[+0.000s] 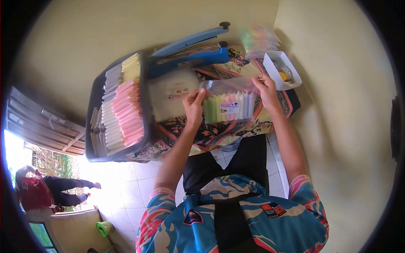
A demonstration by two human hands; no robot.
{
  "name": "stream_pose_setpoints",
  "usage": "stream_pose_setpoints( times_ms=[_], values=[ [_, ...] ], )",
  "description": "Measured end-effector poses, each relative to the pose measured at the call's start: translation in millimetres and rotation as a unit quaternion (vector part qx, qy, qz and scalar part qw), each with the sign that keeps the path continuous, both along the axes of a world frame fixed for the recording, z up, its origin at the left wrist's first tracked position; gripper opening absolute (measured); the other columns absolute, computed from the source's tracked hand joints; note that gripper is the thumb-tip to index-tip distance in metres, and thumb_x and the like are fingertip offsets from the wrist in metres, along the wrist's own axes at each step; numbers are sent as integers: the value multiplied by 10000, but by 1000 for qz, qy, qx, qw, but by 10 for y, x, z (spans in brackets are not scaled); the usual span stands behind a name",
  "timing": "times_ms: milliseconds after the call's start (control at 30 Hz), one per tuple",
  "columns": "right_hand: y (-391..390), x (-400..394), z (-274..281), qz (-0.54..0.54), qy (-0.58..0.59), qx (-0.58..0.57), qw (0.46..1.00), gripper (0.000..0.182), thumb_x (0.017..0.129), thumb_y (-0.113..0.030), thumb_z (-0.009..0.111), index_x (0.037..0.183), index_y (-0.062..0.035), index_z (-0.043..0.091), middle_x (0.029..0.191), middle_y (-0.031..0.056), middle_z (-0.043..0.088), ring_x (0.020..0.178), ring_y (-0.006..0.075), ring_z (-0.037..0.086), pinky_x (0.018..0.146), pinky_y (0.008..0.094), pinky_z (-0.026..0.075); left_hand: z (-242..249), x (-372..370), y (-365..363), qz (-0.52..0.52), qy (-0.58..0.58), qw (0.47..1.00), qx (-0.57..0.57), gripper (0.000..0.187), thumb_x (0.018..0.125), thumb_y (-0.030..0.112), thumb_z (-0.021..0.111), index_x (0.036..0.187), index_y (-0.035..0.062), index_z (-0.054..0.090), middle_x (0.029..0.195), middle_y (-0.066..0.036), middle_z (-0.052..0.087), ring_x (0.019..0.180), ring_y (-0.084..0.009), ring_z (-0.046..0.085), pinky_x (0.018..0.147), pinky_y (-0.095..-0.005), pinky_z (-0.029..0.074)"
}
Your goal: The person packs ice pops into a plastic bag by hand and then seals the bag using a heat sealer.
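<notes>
A clear plastic bag is stretched between my two hands above the table. Inside it stands a row of slim pastel sticks, green through yellow and pink to white and lilac, with a printed label on the front. My left hand pinches the bag's upper left corner. Its upper right corner is between the thumb and fingers of my right hand. Left of the bag lies a stack of flat clear bags with printed labels.
At left, a dark tray holds rows of white, pink, yellow and greyish sticks. Behind stands a blue heat sealer, its arm raised. Filled bags and a white box are at back right. A person is by the doorway.
</notes>
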State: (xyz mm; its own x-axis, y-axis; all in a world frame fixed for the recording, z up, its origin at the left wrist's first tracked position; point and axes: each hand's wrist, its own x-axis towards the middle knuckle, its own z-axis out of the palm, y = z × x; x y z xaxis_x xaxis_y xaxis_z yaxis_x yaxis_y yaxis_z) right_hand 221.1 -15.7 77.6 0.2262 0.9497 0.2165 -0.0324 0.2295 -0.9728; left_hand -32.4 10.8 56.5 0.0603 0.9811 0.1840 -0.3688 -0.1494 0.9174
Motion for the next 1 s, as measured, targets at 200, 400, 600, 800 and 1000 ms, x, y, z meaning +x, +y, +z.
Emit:
stream_pose_setpoints(
  times_ms=[200,400,600,800,1000],
  values=[
    [290,184,-181,25,4,-81,996,154,928,-138,555,906,15,560,776,129,667,646,184,659,560,266,466,-302,85,297,-4,33,993,-116,206,917,185,598,901,-9,664,797,-83,682,655,-130,630,558,-251,483],
    [695,346,-367,32,-23,-132,991,174,928,-165,559,901,7,562,768,132,670,646,183,658,561,270,473,-374,274,625,1,5,990,-144,211,896,186,626,849,-13,674,750,-36,638,678,-112,549,629,-258,421],
    [863,428,-587,48,-4,-132,990,194,929,-210,565,890,-20,572,756,115,677,643,162,652,554,264,473,-434,296,796,-39,-16,978,-206,177,900,157,605,853,-4,661,797,-79,665,710,-159,606,659,-288,470],
    [834,362,-546,20,42,-140,989,216,922,-234,583,857,-29,573,754,107,679,628,160,648,571,260,470,-393,314,780,-30,-25,980,-196,180,908,163,595,854,1,651,789,-96,665,678,-182,619,617,-301,489],
    [716,320,-399,36,117,-189,974,210,876,-270,650,863,-69,590,795,54,665,689,141,638,613,270,471,-371,308,753,-42,-58,982,-176,172,914,176,596,870,16,642,806,-96,676,698,-183,641,622,-305,512]
  ],
)
